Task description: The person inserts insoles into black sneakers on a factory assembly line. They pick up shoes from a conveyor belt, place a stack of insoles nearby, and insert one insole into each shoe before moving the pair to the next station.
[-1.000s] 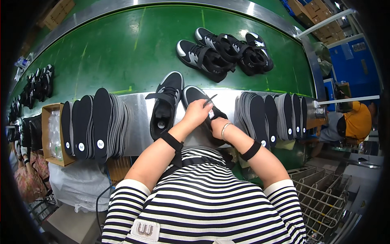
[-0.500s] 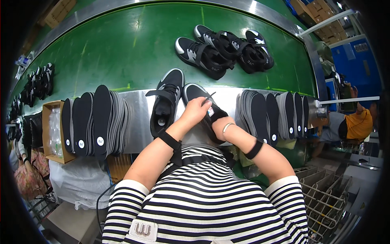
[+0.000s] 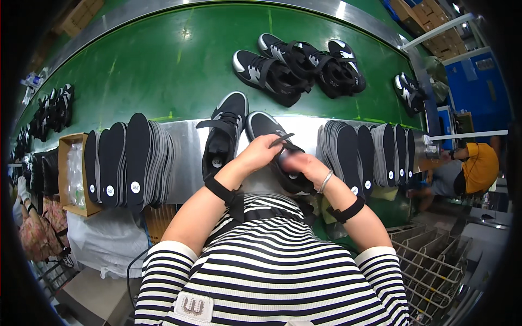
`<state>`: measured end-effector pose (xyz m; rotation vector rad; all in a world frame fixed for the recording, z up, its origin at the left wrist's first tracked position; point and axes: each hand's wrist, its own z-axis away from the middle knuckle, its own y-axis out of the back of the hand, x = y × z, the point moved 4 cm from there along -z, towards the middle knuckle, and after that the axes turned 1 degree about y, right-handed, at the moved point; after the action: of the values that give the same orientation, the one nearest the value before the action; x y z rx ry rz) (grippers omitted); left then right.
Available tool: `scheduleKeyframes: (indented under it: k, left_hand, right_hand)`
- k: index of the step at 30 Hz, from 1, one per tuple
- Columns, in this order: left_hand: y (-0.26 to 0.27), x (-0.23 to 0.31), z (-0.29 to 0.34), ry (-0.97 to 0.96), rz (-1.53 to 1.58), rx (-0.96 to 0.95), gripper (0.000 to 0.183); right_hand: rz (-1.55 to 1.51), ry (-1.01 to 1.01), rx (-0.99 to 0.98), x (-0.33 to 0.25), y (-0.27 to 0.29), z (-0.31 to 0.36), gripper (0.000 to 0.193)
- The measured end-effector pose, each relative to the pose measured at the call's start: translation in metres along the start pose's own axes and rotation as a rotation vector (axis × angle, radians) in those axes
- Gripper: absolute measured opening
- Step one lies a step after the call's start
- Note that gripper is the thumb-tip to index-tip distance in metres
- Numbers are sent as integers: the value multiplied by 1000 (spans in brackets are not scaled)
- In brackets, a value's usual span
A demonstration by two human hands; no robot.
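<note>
Two black sneakers with silver toes lie side by side on the metal ledge in front of me. My left hand (image 3: 262, 151) is closed on the strap (image 3: 283, 139) of the right-hand sneaker (image 3: 263, 125), pinching it near its end. Over that sneaker's opening is my right hand (image 3: 303, 166), its fingers smeared by motion, so what they hold cannot be made out. The left-hand sneaker (image 3: 231, 111) rests untouched, its strap sticking out to the left and an insole with a pale round mark showing inside.
Stacks of black insoles stand left (image 3: 138, 157) and right (image 3: 340, 152) of the sneakers. A cardboard box (image 3: 64, 179) of clear plastic is farther left. Several sneakers (image 3: 274, 81) lie on the green surface (image 3: 179, 70). At right, a person in orange (image 3: 478, 165) sits near a wire rack (image 3: 429, 266).
My right hand has come up out of the sneaker's opening, while my left hand keeps the strap. More sneakers now show at the green surface's right end.
</note>
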<state>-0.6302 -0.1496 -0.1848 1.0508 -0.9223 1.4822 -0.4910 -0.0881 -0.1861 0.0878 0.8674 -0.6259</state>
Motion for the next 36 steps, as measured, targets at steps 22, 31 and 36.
scheduleKeyframes:
  k: [22, 31, 36]
  left_hand:
    - [37, 29, 112, -34, -1110, 534, 43]
    - [60, 30, 75, 256, -1072, 595, 40]
    - [148, 53, 43, 227, -1063, 935, 46]
  right_hand:
    - [226, 139, 103, 12, -17, 26, 44]
    - [716, 496, 130, 11, -32, -4, 39]
    - [1213, 551, 602, 39, -1, 10, 33]
